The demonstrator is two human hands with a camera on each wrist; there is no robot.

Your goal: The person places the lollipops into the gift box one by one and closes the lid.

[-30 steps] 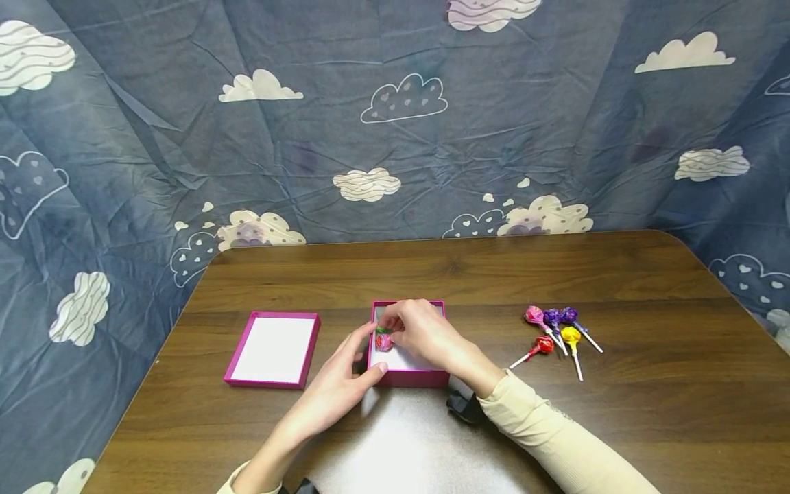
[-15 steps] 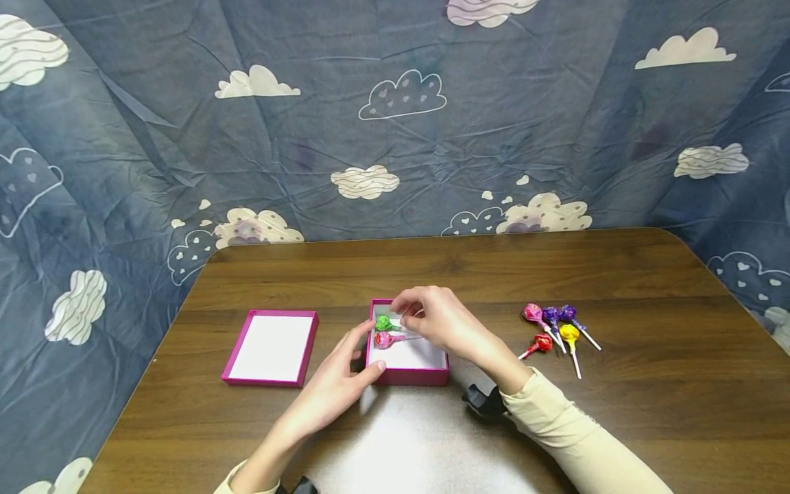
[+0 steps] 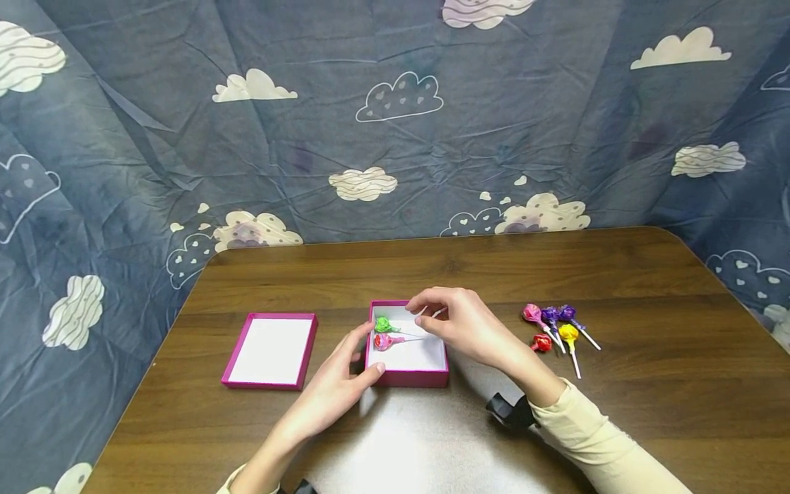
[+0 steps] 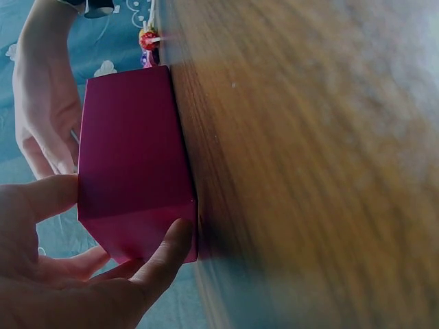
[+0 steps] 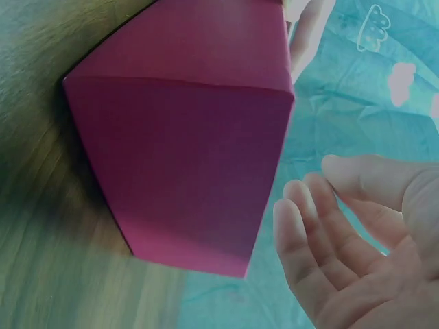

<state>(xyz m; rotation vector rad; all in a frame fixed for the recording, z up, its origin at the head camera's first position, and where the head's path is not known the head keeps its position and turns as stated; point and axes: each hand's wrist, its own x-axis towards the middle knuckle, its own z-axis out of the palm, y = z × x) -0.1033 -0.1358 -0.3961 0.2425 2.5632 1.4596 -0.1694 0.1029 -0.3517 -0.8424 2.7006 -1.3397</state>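
Observation:
A magenta box (image 3: 410,379) with a white inside stands topless mid-table. Inside it a green-wrapped lollipop (image 3: 383,324) and a pink-wrapped lollipop (image 3: 382,342) lie one behind the other, heads at the left wall. My left hand (image 3: 335,385) rests against the box's left side, thumb at the front left corner; in the left wrist view its spread fingers touch the outer walls. Above the box's right rim hovers my right hand (image 3: 464,325), fingers loosely bent. The right wrist view shows nothing between its fingertips (image 5: 288,212), apart from the box wall (image 5: 185,164).
Left of the box lies its magenta-edged lid (image 3: 269,350), white inside up. On the right is a loose group: a pink lollipop (image 3: 532,313), two purple lollipops (image 3: 567,313), a yellow lollipop (image 3: 568,334) and a red lollipop (image 3: 541,342). A cloud-patterned cloth (image 3: 395,151) hangs behind the table.
My right hand has drawn back to the right from the box's inside, letting go of the green lollipop, whose head now shows fully. The left hand stays at the box.

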